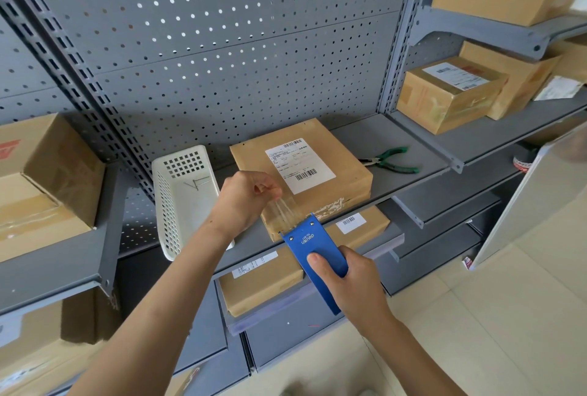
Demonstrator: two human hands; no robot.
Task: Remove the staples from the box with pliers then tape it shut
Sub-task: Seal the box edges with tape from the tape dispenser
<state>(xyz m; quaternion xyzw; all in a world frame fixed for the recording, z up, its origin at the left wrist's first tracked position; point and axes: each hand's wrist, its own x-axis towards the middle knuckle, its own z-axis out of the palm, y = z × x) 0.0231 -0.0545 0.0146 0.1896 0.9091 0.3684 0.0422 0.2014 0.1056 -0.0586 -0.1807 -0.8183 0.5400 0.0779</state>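
Brown cardboard forms the box, which lies flat on the grey shelf, label up, its near edge toward the person. A strip of clear tape is pinched by the left hand and drawn from the blue tape dispenser, which is gripped in the right hand, apparently so the strip can be laid over the near seam. The green-handled pliers are set aside to the right; bent staples lie in the white basket at left.
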